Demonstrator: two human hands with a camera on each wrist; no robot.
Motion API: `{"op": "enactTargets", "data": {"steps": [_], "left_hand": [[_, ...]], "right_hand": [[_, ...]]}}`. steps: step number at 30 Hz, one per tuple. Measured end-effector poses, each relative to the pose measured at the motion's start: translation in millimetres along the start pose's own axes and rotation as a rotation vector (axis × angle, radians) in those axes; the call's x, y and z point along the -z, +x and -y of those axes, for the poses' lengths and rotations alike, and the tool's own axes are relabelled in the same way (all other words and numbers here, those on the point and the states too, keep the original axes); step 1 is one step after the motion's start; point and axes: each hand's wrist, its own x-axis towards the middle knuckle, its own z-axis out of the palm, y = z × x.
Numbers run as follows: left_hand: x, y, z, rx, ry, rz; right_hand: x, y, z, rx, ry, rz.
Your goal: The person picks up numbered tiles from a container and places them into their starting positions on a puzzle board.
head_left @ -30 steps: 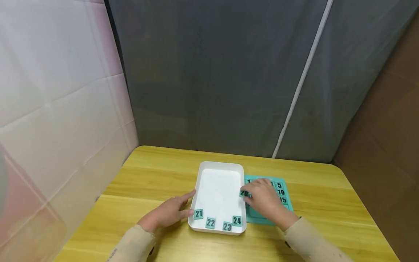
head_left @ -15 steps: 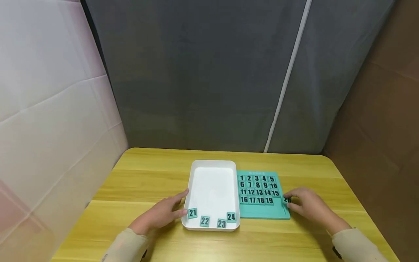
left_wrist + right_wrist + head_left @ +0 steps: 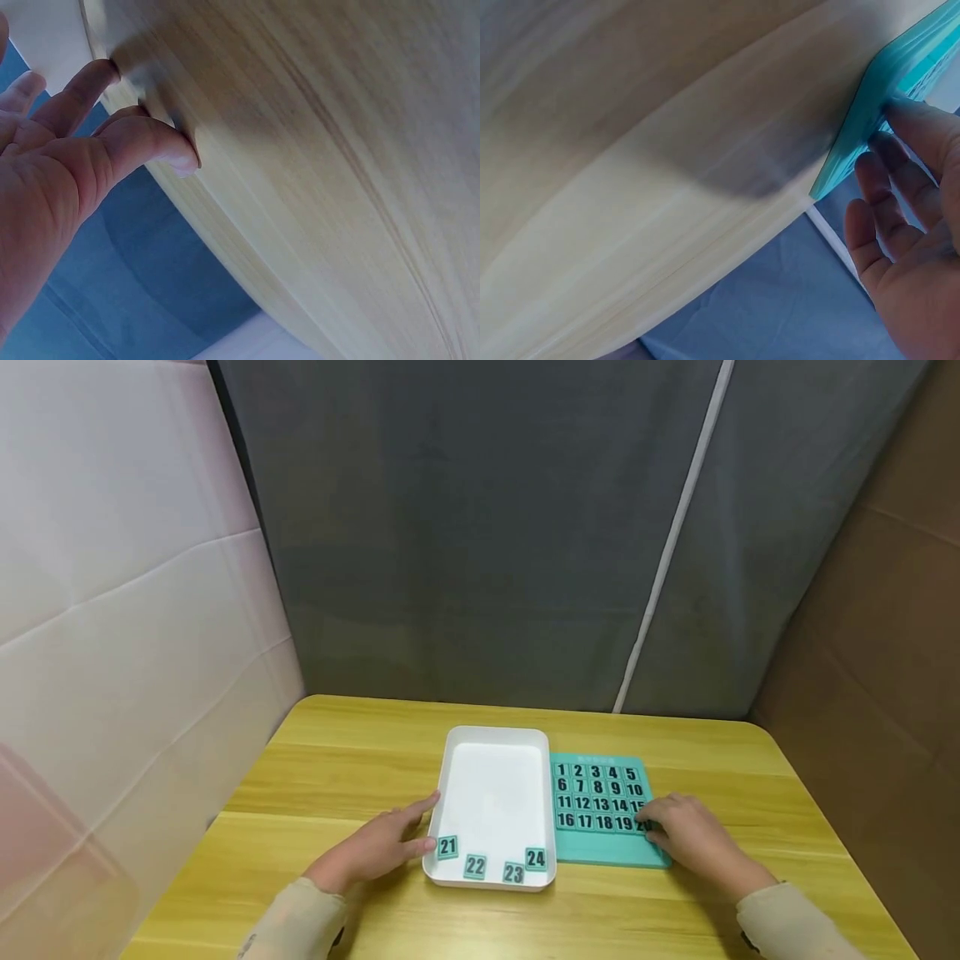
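My right hand (image 3: 693,833) pinches a teal tile numbered 20 (image 3: 642,826) at its right edge, at the end of the fourth row on the teal number board (image 3: 611,850). Rows of tiles numbered 1 to 19 sit on that board, above a bare strip. In the right wrist view, thumb and fingers reach over the edge of the board (image 3: 855,120); the tile is hidden there. My left hand (image 3: 375,846) rests its thumb and fingertips against the left wall of a white tray (image 3: 491,777), fingers relaxed and spread.
Near the tray's front edge lie tiles 21 (image 3: 447,847), 22 (image 3: 475,866), 23 (image 3: 513,872) and 24 (image 3: 536,859). Tray and board stand side by side on a wooden table (image 3: 360,760). A grey curtain (image 3: 465,543) hangs behind the table, with a brown panel (image 3: 862,635) at the right.
My right hand has carried tile 20 from the tray's right rim across the board to its right side, then back left onto the fourth row's end. The left hand stays at the tray.
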Motion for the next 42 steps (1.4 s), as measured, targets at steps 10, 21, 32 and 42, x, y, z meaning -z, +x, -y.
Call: {"op": "enactTargets", "data": {"steps": [10,21,32,42], "left_hand": [[2.8,-2.0,-3.8,-0.015,-0.006,0.007],[2.4,-0.3,-3.0,-0.002,-0.004,0.011],[1.3,-0.9,-2.8,0.01,-0.005,0.013],[2.4,-1.9,-5.2,0.007,-0.013,0.007]], "right_hand": [[-3.5,-1.4,4.9,-0.079,0.002,0.002],[-1.8,0.2,14.3,-0.092,0.027,-0.016],[6.4,21.8,62.4,0.062,0.099,-0.097],[8.1,47.3,119.0,0.217,0.188,-0.059]]}}
